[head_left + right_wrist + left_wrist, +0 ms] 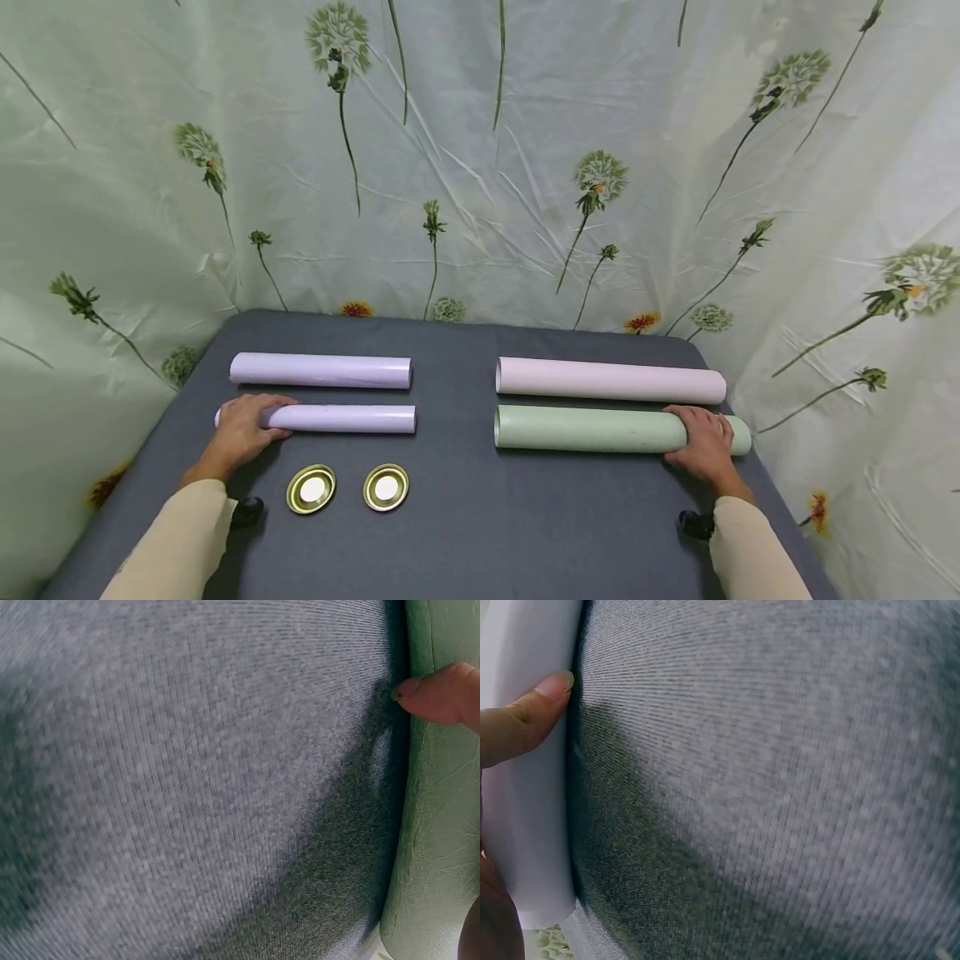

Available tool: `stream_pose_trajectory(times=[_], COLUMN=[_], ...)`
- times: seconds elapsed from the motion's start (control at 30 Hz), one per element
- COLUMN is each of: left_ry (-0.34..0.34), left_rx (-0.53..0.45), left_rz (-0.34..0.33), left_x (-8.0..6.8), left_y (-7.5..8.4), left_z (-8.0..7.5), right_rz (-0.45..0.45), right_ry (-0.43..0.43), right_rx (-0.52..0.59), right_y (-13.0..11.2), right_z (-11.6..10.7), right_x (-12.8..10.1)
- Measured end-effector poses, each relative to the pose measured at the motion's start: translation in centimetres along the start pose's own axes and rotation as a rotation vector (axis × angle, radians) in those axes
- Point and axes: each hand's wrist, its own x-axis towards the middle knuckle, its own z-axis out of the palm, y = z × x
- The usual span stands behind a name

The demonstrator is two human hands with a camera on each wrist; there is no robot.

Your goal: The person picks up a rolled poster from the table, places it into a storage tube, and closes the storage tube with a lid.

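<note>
My left hand (pixel 243 429) grips the thinner lavender tube (pixel 348 418) near its left end, thumb on the near side and fingers over the top. In the left wrist view the thumb (pixel 536 716) lies along that tube's side. Toward the right end of a pale green tube (pixel 585 429), my right hand (pixel 702 442) holds on in the same way. Its thumb (pixel 442 694) presses the green side in the right wrist view. Both tubes lie flat on the table. The far fingers are partly hidden behind the tubes.
A thicker lavender tube (pixel 322 370) lies behind the thin one, and a pink tube (pixel 607 380) behind the green one. Two gold lids (pixel 291 492) with white centres sit near my left hand. The grey cloth-covered table (pixel 480 517) ends at a flowered curtain (pixel 487 167).
</note>
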Motion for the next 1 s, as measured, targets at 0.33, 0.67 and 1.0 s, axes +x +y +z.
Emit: stream_pose_trajectory(times=[0.33,0.67,1.0], left_ry=[-0.07,-0.024,0.056], left_rx=[0.026,0.022,0.037], left_rz=[-0.048,-0.021,0.079], left_x=[0.4,0.5,1.0], left_y=[0.4,0.4,1.5], left_z=[-0.5,-1.6,-2.9], right_rz=[0.012,-0.002,-0.031], right_ry=[0.018,0.03,0.056], right_rx=[0.029,0.076,0.087], right_y=[-0.5,-0.3,0.0], right_z=[-0.3,-0.1,0.0], right_x=[-0.4,-0.2,-0.2])
